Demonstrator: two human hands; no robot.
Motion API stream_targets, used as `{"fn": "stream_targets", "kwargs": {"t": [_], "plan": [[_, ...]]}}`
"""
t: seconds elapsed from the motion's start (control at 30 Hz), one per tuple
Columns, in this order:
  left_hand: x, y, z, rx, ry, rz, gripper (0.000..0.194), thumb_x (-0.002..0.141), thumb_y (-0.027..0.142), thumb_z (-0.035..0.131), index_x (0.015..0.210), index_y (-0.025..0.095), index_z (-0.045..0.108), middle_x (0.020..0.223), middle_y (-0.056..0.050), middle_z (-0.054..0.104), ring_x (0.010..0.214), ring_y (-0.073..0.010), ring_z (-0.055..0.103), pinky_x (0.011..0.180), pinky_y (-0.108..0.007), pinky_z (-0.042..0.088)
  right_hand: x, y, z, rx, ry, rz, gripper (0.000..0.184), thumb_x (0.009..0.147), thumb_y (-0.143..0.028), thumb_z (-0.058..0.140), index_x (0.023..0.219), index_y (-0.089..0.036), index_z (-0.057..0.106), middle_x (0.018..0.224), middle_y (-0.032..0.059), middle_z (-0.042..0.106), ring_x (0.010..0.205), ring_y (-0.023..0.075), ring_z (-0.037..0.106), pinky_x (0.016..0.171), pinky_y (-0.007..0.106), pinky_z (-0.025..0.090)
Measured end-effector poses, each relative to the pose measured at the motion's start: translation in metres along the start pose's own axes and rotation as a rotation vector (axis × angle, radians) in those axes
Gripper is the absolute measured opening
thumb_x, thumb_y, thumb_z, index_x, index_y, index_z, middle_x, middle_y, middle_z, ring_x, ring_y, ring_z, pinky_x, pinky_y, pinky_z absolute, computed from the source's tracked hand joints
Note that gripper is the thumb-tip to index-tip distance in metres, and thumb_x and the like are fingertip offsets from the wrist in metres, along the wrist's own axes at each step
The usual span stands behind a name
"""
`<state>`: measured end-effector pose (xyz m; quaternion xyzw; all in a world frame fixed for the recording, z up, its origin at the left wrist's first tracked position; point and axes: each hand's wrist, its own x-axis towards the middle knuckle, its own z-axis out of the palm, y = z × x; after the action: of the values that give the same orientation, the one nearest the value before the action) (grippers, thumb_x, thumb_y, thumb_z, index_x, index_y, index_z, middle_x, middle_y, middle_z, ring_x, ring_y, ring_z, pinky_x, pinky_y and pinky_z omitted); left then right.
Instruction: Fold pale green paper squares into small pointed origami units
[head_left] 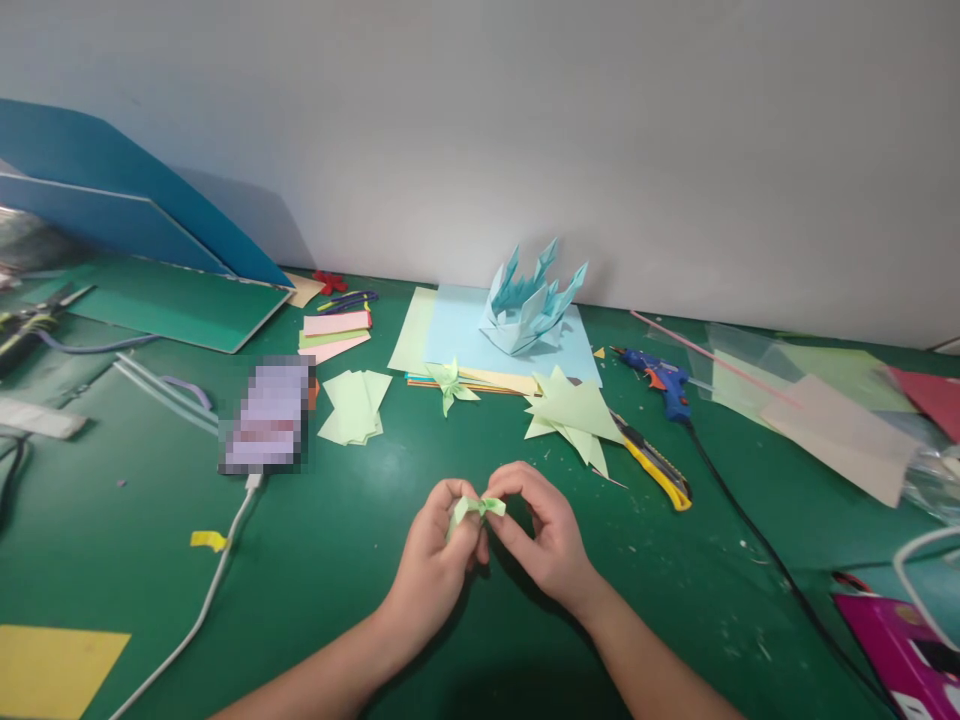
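Folded pale-green paper [481, 507] is being pinched by the left hand [440, 540] and the right hand [549, 532], apparently being shaped; light, even fingertip pressure is seemingly being required next.

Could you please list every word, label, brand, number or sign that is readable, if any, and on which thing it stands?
No text can be read.
Phone: pixelated, unreadable.
Magenta package, right edge: markings too blurred to read.
Held green paper: no writing visible.
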<state>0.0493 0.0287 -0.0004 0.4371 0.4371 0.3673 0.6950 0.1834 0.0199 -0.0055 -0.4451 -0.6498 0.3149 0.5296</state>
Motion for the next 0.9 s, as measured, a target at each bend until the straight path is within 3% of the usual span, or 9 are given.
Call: {"fn": "stream_targets", "kwargs": {"t": [0.3, 0.6, 0.77, 0.9], "plan": [[-0.0007, 0.0015, 0.0005, -0.01, -0.001, 0.007, 0.02, 0.085, 0.039, 0.043, 0.079, 0.02, 0.04, 0.049, 0.009, 0.04, 0.046, -0.0076, 0.034, 0.048, -0.021, 0.03, 0.0026, 0.0037, 0.002, 0.16, -0.004, 0.101, 0.016, 0.082, -0.018, 0.055, 0.067, -0.02, 0.051, 0.074, 0.0007, 0.052, 0.073, 0.0151, 0.052, 0.068, 0.028, 0.042], [0.0023, -0.0005, -0.0002, 0.032, 0.024, 0.008, 0.019, 0.083, 0.037, 0.047, 0.078, 0.021, 0.04, 0.047, 0.01, 0.037, 0.045, -0.0073, 0.032, 0.045, -0.02, 0.026, 0.0027, -0.0009, 0.0036, 0.047, 0.001, 0.008, 0.01, 0.083, -0.017, 0.054, 0.074, -0.021, 0.056, 0.06, -0.0015, 0.052, 0.067, 0.0157, 0.053, 0.063, 0.028, 0.044], [0.0021, 0.0006, 0.0009, 0.061, 0.024, -0.002, 0.016, 0.081, 0.034, 0.047, 0.078, 0.021, 0.04, 0.052, 0.008, 0.044, 0.046, -0.0072, 0.034, 0.046, -0.02, 0.027, 0.0007, 0.0019, 0.0026, -0.073, 0.039, -0.06, 0.006, 0.081, -0.018, 0.056, 0.076, -0.021, 0.057, 0.069, 0.0011, 0.058, 0.067, 0.0157, 0.054, 0.064, 0.03, 0.044], [0.0009, -0.0021, -0.0011, 0.072, 0.016, 0.015, 0.014, 0.081, 0.033, 0.047, 0.078, 0.02, 0.041, 0.054, 0.008, 0.043, 0.05, -0.0078, 0.035, 0.05, -0.02, 0.03, -0.0003, 0.0018, 0.0037, -0.048, 0.048, -0.028, 0.01, 0.082, -0.018, 0.054, 0.072, -0.021, 0.054, 0.069, 0.0009, 0.056, 0.067, 0.0156, 0.054, 0.064, 0.029, 0.044]]}}
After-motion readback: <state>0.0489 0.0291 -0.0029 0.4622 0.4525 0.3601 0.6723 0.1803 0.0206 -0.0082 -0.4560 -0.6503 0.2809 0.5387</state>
